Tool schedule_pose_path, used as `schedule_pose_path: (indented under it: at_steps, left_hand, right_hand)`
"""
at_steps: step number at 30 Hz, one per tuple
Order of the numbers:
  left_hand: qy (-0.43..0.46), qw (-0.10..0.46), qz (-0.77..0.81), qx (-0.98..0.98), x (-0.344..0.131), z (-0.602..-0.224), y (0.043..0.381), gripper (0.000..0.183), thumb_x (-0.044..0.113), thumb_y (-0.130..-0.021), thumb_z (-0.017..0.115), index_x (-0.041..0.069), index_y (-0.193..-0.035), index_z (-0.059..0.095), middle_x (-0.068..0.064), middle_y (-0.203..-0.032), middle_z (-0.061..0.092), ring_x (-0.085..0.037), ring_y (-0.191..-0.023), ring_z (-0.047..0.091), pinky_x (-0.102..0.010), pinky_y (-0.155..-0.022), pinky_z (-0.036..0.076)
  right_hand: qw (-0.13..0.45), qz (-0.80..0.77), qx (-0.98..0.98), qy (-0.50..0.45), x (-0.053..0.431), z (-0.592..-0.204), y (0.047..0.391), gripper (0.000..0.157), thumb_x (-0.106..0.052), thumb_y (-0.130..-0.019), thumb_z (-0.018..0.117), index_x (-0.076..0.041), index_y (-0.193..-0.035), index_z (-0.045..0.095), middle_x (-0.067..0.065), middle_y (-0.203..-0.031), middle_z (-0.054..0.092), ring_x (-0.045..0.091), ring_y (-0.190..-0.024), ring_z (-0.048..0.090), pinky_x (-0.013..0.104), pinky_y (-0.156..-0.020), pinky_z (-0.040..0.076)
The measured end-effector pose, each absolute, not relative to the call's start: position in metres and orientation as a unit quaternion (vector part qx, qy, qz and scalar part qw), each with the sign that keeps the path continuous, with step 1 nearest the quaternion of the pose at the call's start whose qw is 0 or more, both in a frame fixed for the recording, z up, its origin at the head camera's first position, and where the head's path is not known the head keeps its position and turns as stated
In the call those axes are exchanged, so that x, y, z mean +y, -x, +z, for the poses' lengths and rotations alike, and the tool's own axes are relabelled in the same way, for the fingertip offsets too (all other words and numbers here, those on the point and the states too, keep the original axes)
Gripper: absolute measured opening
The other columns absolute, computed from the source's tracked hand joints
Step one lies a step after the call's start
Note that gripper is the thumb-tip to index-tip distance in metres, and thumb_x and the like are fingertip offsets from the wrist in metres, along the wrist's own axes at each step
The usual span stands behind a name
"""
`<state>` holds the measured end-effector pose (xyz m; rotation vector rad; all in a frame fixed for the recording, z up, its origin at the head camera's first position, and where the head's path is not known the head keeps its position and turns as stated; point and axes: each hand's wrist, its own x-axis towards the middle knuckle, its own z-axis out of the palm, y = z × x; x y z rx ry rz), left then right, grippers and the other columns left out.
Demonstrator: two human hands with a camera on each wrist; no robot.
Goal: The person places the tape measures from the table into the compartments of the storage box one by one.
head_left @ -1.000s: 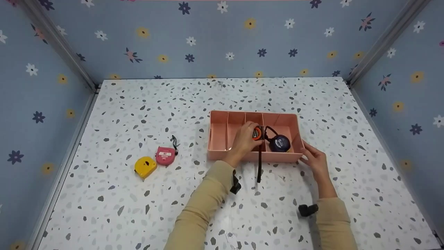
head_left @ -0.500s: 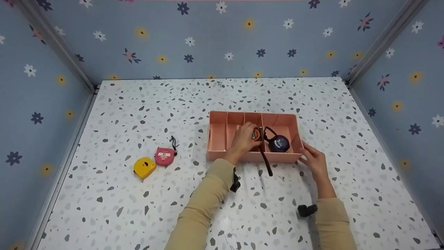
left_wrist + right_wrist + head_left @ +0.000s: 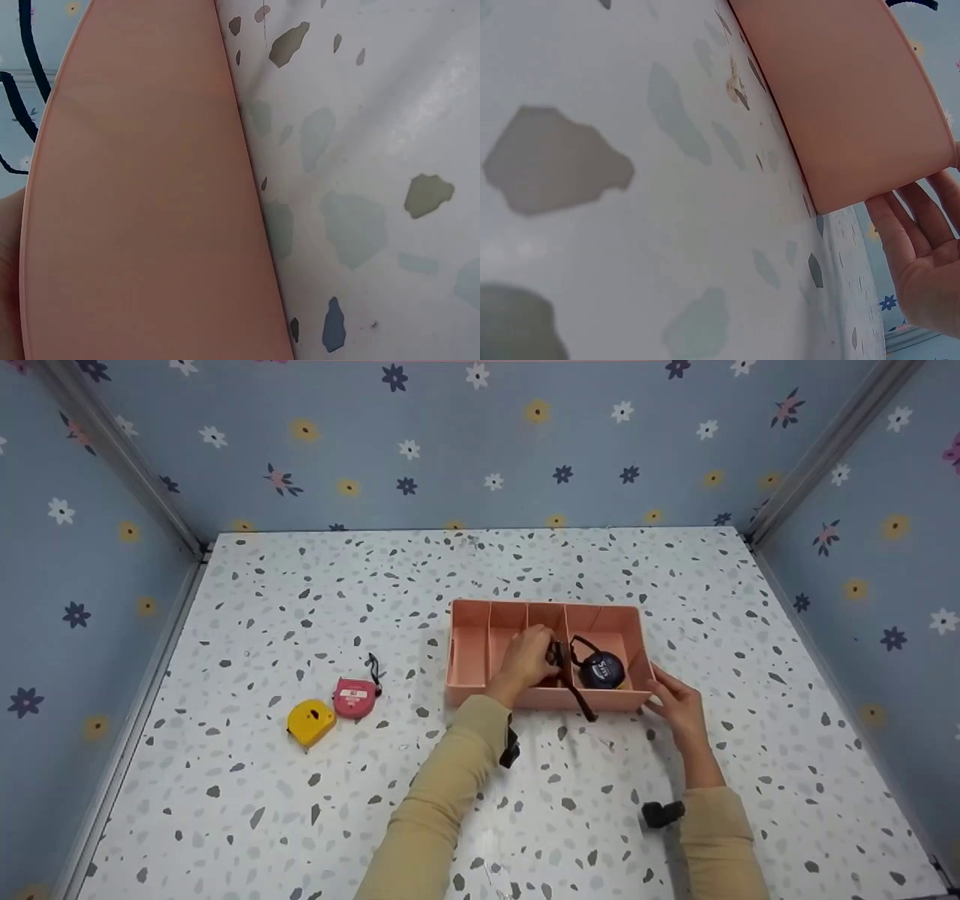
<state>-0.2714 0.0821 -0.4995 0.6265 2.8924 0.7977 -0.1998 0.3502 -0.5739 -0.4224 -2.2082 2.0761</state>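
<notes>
A pink divided box [image 3: 547, 700] sits on the speckled table. My left hand [image 3: 527, 656] reaches into its third compartment from the left and grips a black tape measure [image 3: 556, 653], mostly covered by the fingers. The tape measure's black strap [image 3: 581, 701] hangs over the box's front wall. A dark blue tape measure [image 3: 602, 670] with a looped cord lies in the wider compartment to the right. My right hand [image 3: 681, 706] touches the box's right end near the front corner, its fingers fairly straight. In the left wrist view the box wall [image 3: 150, 187] hides most of the left hand.
To the left, a yellow tape measure [image 3: 310, 723] and a pink tape measure [image 3: 355, 698] with a black cord lie side by side on the table [image 3: 300, 825]. Flowered blue panels [image 3: 450, 442] stand at the back and both sides.
The gripped tape measure has turned and sunk lower into its compartment, its orange face now hidden. Its strap has swung right and drawn up. My right hand has stayed at the box's end.
</notes>
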Motion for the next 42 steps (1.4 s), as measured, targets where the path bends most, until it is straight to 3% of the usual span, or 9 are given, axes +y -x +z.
schedule_pose_path:
  at_steps: [4, 12, 24, 31, 42]
  left_hand:
    - [-0.204, 0.046, 0.245, 0.947, 0.083, -0.498, 0.273, 0.041, 0.024, -0.069, 0.076, 0.004, -0.102, 0.062, -0.005, -0.099, 0.057, -0.018, -0.092, 0.053, -0.033, -0.083, 0.043]
    - [-0.207, 0.041, 0.235, 0.949, 0.084, -0.502, 0.274, 0.046, 0.027, -0.07, 0.074, 0.005, -0.109, 0.061, -0.005, -0.106, 0.057, -0.019, -0.099, 0.052, -0.037, -0.088, 0.039]
    - [-0.191, 0.061, 0.247, 0.948, 0.085, -0.503, 0.274, 0.048, 0.027, -0.075, 0.07, 0.007, -0.117, 0.056, -0.006, -0.119, 0.053, -0.02, -0.112, 0.045, -0.038, -0.098, 0.031]
    - [-0.197, 0.048, 0.276, 0.94, 0.082, -0.498, 0.268, 0.037, 0.02, -0.082, 0.064, 0.005, -0.115, 0.058, -0.005, -0.11, 0.056, -0.017, -0.103, 0.051, -0.033, -0.092, 0.037]
    - [-0.21, 0.022, 0.335, 0.918, 0.074, -0.487, 0.26, 0.033, 0.018, -0.084, 0.061, 0.002, -0.113, 0.059, -0.008, -0.11, 0.056, -0.018, -0.1, 0.053, -0.028, -0.088, 0.042]
  right_hand:
    - [0.038, 0.678, -0.722, 0.135, 0.35, -0.574, 0.199, 0.063, -0.045, -0.071, 0.069, -0.016, -0.125, 0.053, 0.006, -0.13, 0.046, 0.021, -0.113, 0.047, 0.032, -0.078, 0.048]
    - [0.041, 0.677, -0.721, 0.138, 0.349, -0.575, 0.199, 0.06, -0.042, -0.074, 0.068, -0.014, -0.125, 0.053, 0.007, -0.131, 0.046, 0.019, -0.11, 0.05, 0.028, -0.076, 0.049]
    - [0.047, 0.681, -0.72, 0.127, 0.349, -0.575, 0.199, 0.064, -0.047, -0.069, 0.069, -0.016, -0.124, 0.054, 0.007, -0.129, 0.047, 0.016, -0.105, 0.053, 0.025, -0.072, 0.05]
    - [0.05, 0.682, -0.718, 0.129, 0.349, -0.576, 0.2, 0.054, -0.037, -0.076, 0.067, -0.015, -0.124, 0.054, 0.007, -0.128, 0.048, 0.016, -0.105, 0.053, 0.026, -0.073, 0.05]
    - [0.051, 0.674, -0.728, 0.116, 0.349, -0.573, 0.197, 0.067, -0.049, -0.069, 0.068, -0.015, -0.124, 0.053, 0.008, -0.13, 0.046, 0.016, -0.106, 0.052, 0.025, -0.073, 0.05]
